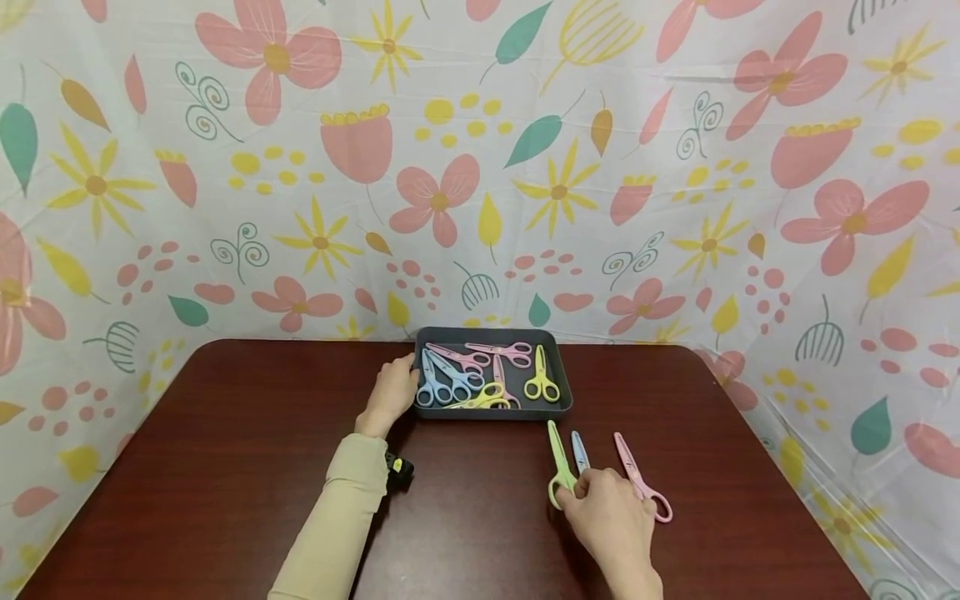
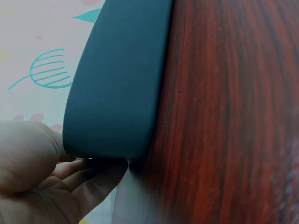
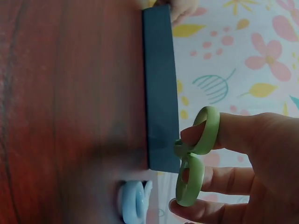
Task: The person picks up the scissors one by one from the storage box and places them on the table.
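Note:
My right hand (image 1: 609,517) holds green scissors (image 1: 558,454) near the tray's front right corner. In the right wrist view, the thumb goes into one green handle loop (image 3: 211,130) and a finger into the other. Light blue scissors (image 1: 580,450) lie on the table just beside, partly hidden by that hand; pink scissors (image 1: 632,465) lie to its right. My left hand (image 1: 392,390) grips the left end of a dark grey tray (image 1: 495,414), thumb on one side and fingers at the other in the left wrist view. Several blue, pink and yellow scissors lie inside the tray.
The dark reddish-brown table (image 1: 465,508) carries everything. A flower-patterned cloth (image 1: 480,167) hangs close behind the tray and along both sides. A black device with a yellow mark (image 1: 400,470) sits at the left wrist.

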Demonstrator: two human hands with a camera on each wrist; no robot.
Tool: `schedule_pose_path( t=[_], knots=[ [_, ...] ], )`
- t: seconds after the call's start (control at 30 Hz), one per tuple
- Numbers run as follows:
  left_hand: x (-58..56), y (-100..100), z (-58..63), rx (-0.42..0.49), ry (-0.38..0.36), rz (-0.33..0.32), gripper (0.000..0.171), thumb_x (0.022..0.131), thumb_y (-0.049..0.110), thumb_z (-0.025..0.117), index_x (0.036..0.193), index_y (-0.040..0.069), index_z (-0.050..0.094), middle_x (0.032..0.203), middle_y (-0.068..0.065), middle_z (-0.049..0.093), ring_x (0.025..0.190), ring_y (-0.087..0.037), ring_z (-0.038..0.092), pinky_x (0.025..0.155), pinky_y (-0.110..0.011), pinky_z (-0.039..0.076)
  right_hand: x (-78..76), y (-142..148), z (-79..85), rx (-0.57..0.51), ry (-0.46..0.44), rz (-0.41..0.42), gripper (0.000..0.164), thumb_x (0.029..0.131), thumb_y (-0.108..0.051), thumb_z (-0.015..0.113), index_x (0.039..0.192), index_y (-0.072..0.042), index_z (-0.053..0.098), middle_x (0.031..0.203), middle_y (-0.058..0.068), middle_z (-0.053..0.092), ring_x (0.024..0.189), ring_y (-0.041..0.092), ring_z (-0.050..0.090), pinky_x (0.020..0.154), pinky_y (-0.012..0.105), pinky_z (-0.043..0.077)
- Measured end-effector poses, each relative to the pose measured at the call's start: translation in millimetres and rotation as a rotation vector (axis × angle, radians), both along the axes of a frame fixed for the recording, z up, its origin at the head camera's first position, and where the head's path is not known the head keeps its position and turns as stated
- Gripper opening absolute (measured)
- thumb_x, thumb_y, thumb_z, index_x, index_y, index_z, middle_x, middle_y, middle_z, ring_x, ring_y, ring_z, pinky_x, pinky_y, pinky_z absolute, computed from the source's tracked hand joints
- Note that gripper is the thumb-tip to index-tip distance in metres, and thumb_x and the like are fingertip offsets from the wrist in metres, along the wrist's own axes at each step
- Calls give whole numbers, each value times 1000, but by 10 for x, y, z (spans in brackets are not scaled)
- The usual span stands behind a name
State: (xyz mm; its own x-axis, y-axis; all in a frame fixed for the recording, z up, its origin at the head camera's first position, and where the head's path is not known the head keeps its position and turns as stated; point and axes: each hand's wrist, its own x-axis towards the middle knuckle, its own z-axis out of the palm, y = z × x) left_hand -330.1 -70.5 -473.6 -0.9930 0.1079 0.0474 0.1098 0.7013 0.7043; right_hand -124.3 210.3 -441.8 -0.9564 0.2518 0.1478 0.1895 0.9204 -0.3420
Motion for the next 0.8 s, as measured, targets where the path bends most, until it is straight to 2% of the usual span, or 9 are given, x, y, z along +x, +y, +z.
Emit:
schedule_pose_path(
  t=[0.43, 0.63, 0.8],
  knots=[
    [-10, 3, 8, -16, 27, -3, 45, 102, 11, 51, 145, 0, 44, 136, -21, 54, 112, -34, 59, 88, -46, 47, -96, -148, -103, 50, -29, 54, 33, 70, -36, 73, 55, -20, 49, 63, 1, 48, 67, 29, 55, 72, 59, 31],
    [-12, 0, 14, -20, 24, -5, 45, 102, 11, 50, 146, 0, 43, 135, -21, 54, 106, -32, 62, 83, -43, 48, -105, -180, -149, 86, -36, 81, 34, 72, -37, 73, 54, -20, 49, 64, 4, 54, 70, 33, 55, 70, 58, 31],
    [7, 4, 15, -18, 3, 2, 46, 103, 13, 50, 147, 1, 42, 139, -21, 51, 112, -34, 59, 85, -43, 47, -110, -193, -167, 109, -41, 92, 32, 71, -38, 74, 56, -20, 52, 67, 7, 58, 72, 33, 56, 70, 58, 31]
  ],
)
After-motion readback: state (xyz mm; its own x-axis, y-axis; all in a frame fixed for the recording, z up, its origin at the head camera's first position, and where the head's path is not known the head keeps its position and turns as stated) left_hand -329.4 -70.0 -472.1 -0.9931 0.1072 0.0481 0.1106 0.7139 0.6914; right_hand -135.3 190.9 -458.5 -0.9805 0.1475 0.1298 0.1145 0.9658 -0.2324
